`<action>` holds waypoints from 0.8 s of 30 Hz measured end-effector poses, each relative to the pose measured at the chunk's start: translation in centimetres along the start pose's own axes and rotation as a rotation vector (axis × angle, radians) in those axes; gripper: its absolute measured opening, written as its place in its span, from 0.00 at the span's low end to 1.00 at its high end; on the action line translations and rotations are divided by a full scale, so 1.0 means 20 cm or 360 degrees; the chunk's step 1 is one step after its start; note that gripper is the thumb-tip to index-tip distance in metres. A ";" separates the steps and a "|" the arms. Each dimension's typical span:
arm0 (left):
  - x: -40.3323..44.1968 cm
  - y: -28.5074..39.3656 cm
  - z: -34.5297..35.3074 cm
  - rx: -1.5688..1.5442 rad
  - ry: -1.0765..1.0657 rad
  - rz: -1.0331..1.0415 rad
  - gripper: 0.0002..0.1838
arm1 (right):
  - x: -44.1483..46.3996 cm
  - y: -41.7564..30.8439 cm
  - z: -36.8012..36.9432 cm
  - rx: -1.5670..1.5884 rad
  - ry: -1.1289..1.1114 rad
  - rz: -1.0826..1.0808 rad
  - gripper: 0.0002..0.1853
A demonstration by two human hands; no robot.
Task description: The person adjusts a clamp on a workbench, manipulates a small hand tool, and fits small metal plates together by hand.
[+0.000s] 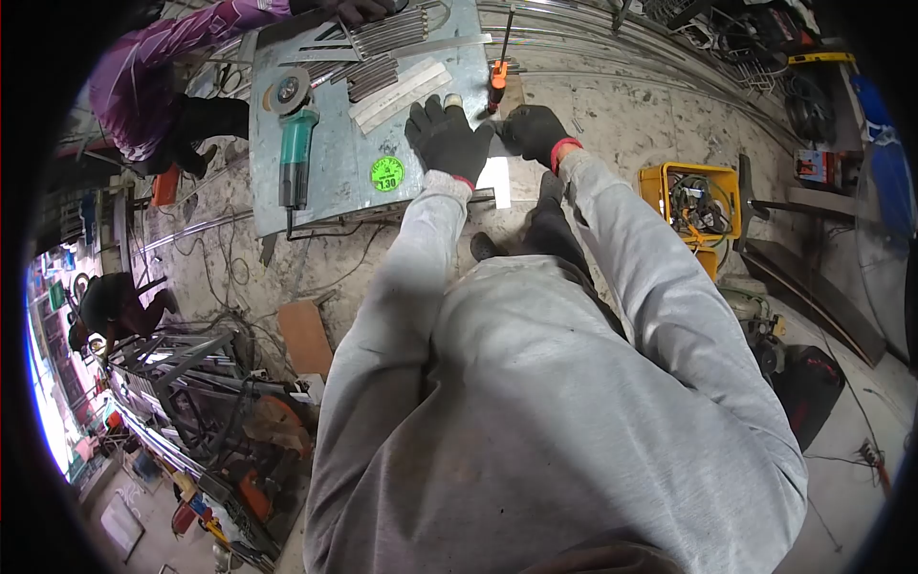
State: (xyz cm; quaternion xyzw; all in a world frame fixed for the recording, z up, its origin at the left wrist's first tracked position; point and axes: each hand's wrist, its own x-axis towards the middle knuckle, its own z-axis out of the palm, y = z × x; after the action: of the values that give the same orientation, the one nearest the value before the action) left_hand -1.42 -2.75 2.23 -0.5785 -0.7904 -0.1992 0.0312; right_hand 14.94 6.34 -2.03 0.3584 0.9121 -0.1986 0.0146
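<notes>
My left hand (446, 141), in a dark glove, lies at the right edge of a metal-topped worktable (335, 201) with its fingers spread. Just to its right, my gloved right hand (534, 132) is closed; what it grips, if anything, I cannot make out. A greyish flat piece (498, 143) shows between the two hands. Beyond them a clamp with an orange handle (497, 81) stands at the table edge. Pale flat metal strips (402, 99) rest past my left fingertips. A teal angle grinder (297, 143) lies to the left, near a round green sticker (387, 173).
Several metal bars (390, 38) lie on the table's far side. A person in a purple sleeve (206, 29) reaches over it. Yellow crates (660, 196) sit on the floor at right. Cables and a brown board (305, 337) lie at left; another person (120, 306) is farther off.
</notes>
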 end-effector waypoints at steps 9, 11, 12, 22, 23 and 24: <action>-0.53 0.01 -0.19 -0.0164 -0.0188 0.0119 0.40 | -0.55 -0.35 0.09 0.1827 0.0067 0.0836 0.18; -0.62 0.01 -0.26 -0.0178 -0.0248 0.0141 0.39 | -0.66 -0.40 0.11 0.1590 0.0005 0.0856 0.14; -0.63 0.01 -0.28 -0.0197 -0.0308 0.0162 0.39 | -0.71 -0.43 0.13 0.1869 0.0044 0.0828 0.11; -0.55 0.03 -0.28 -0.0120 -0.0299 0.0130 0.42 | -0.66 -0.42 0.06 0.1919 0.0103 0.0863 0.09; -0.55 0.03 -0.28 -0.0102 -0.0300 0.0100 0.42 | -0.64 -0.41 0.07 0.1783 0.0082 0.0915 0.08; -0.55 0.04 -0.29 -0.0085 -0.0301 0.0066 0.42 | -0.63 -0.41 0.09 0.1645 0.0059 0.0964 0.08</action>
State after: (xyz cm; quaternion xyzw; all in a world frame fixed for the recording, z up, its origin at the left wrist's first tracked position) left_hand 1.83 -14.40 4.63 -0.6117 -0.7720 -0.1641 -0.0548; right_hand 18.72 -7.85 1.39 0.5665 0.5546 -0.5973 -0.1216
